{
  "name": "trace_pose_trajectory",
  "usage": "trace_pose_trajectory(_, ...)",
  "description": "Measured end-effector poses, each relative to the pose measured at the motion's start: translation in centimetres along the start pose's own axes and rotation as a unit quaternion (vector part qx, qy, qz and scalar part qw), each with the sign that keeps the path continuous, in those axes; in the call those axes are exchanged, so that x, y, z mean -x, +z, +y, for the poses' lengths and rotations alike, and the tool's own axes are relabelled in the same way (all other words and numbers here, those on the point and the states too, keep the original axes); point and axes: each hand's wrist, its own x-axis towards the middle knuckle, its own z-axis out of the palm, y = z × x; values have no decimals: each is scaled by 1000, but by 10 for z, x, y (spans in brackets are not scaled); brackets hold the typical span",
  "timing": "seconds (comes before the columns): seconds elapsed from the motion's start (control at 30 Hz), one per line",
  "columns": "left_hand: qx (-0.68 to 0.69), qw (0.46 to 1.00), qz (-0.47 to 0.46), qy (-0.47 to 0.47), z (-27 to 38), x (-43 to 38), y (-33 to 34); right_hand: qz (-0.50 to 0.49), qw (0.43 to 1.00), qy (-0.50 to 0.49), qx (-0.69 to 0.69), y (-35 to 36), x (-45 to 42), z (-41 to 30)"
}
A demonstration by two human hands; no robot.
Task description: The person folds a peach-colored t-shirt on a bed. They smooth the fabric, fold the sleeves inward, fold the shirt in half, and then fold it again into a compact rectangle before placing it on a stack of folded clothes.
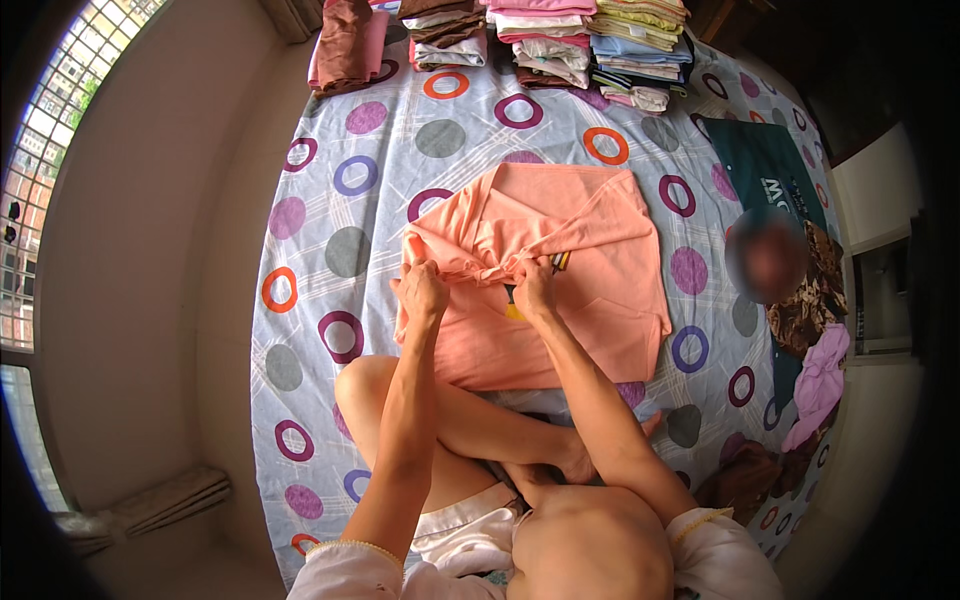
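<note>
A peach knit garment (607, 292) lies spread on the bed before my crossed legs. Its far part is partly turned over itself, with bunched fabric across the middle. My left hand (422, 289) pinches the cloth near the garment's left side. On the bunched fabric near the centre, my right hand (535, 287) has its fingers closed around a fold. A dark and yellow print (514, 304) shows partly between my hands, and a small striped patch lies beside my right fingers. Both hands' fingertips are partly hidden by the cloth.
Under everything is a bedsheet (356, 300) patterned with circles. Folded clothes stand in several stacks (540, 45) at the far edge. To the right lie a dark green cloth or bag (757, 161) bearing writing, brown patterned fabric (806, 311), a lilac cloth (819, 382) and dark brown cloth (742, 476).
</note>
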Motion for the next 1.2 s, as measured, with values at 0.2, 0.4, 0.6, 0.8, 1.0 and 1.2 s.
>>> trace_pose_trajectory(0.2, -30, 999, 1, 13, 4, -4, 6, 8, 1000, -10, 4, -9, -4, 5)
trace_pose_trajectory(0.4, 57, 995, -7, 85, -2, -9, -12, -110, 948, 169, -245, -39, -3, -16)
trace_pose_trajectory(0.6, 226, 951, 1, 209, 9, -17, -5, -11, 990, -25, -142, -54, -16, -34)
trace_pose_trajectory(0.8, 234, 953, -78, 175, 16, -15, 6, -75, 989, -127, -18, -32, -19, -33)
trace_pose_trajectory(1.0, 220, 962, -99, 127, 23, -12, 3, -67, 984, -163, -23, -33, -17, -26)
trace_pose_trajectory(1.2, 202, 972, -33, 118, 14, -15, 8, -65, 991, -117, -30, -40, -15, -22)
